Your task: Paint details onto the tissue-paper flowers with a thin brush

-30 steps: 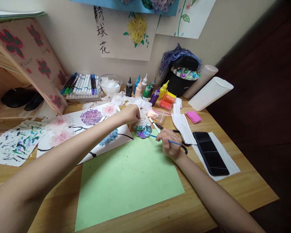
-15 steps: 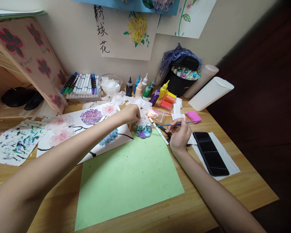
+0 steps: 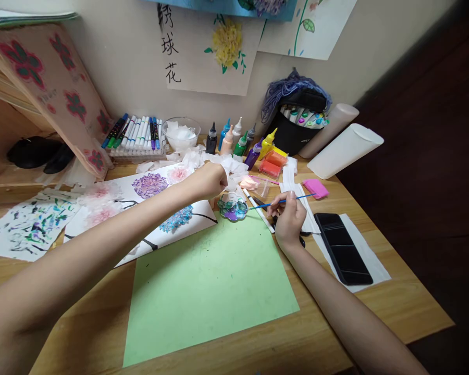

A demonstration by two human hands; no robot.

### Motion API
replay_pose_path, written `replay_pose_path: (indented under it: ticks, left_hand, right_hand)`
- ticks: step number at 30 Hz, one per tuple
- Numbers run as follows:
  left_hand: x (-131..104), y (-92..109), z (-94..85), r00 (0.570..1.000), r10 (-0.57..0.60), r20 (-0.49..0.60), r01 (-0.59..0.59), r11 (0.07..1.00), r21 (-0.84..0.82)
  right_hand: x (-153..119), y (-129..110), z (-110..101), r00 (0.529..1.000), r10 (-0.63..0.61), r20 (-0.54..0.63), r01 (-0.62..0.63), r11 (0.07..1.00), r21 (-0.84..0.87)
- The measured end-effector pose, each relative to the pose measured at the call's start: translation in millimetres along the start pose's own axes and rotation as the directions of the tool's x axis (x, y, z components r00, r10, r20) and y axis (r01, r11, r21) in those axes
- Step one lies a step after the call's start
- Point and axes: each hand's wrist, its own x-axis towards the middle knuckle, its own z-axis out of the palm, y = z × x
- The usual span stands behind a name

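My right hand (image 3: 290, 219) holds a thin blue paintbrush (image 3: 269, 204) in a pinch. The brush tip is at the right side of a small flower-shaped paint palette (image 3: 233, 212) smeared with green and purple paint. My left hand (image 3: 211, 181) is closed at the palette's upper left; its fingertips are hidden, so what they grip cannot be made out. Under my left arm lies a white painting (image 3: 203, 212) with purple, pink and blue textured flowers and black branches. A green sheet (image 3: 211, 291) spreads below the palette.
Paint bottles (image 3: 240, 144), a tissue bowl (image 3: 181, 136) and markers (image 3: 138, 133) line the wall. A phone (image 3: 342, 249) lies on white paper at right, near a pink block (image 3: 316, 188). A paint-streaked sheet (image 3: 33, 224) lies at left; a white container (image 3: 344, 151) leans at back right.
The view has shifted slightly. My left hand has lifted a little from the palette's top edge, its fingers more curled. The brush tip has moved slightly toward the palette's right rim.
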Motion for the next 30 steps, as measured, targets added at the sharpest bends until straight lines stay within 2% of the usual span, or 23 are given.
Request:
replay_pose_path:
  ticks: [6,12,16,18,20,23,27,30]
  left_hand:
    - [1.6,-0.2,1.0,0.999,-0.035,0.000,0.035,0.999,0.012]
    - [2.0,-0.9,3.4,0.998,-0.059,0.015,0.058,0.998,0.029]
    - [4.5,-0.6,6.2,0.997,-0.067,0.041,0.066,0.997,0.035]
    - [6.3,-1.0,8.6,0.997,-0.054,0.057,0.052,0.998,0.041]
    - [7.6,-1.8,11.2,0.997,-0.044,0.069,0.041,0.998,0.051]
    - [8.3,-3.1,13.7,0.996,-0.042,0.077,0.037,0.998,0.060]
    - [8.5,-3.3,11.9,0.995,-0.050,0.081,0.047,0.998,0.037]
    - [5.2,0.9,6.1,0.998,-0.038,0.057,0.034,0.997,0.066]
  right_hand:
    - [-9.9,1.7,-3.5,0.967,-0.233,0.104,0.248,0.956,-0.160]
    - [-10.8,6.6,-6.5,0.879,-0.406,0.251,0.455,0.871,-0.185]
    - [-9.9,8.2,-8.8,0.817,-0.466,0.339,0.543,0.820,-0.181]
    - [-10.0,8.6,-9.3,0.802,-0.471,0.368,0.558,0.811,-0.176]
    - [-10.6,8.4,-8.6,0.812,-0.461,0.359,0.543,0.822,-0.173]
    - [-12.2,7.0,-5.8,0.860,-0.419,0.291,0.475,0.867,-0.153]
    - [-12.8,3.9,-1.2,0.944,-0.294,0.148,0.310,0.945,-0.100]
    - [-9.8,1.1,0.7,0.980,-0.197,0.041,0.199,0.979,-0.034]
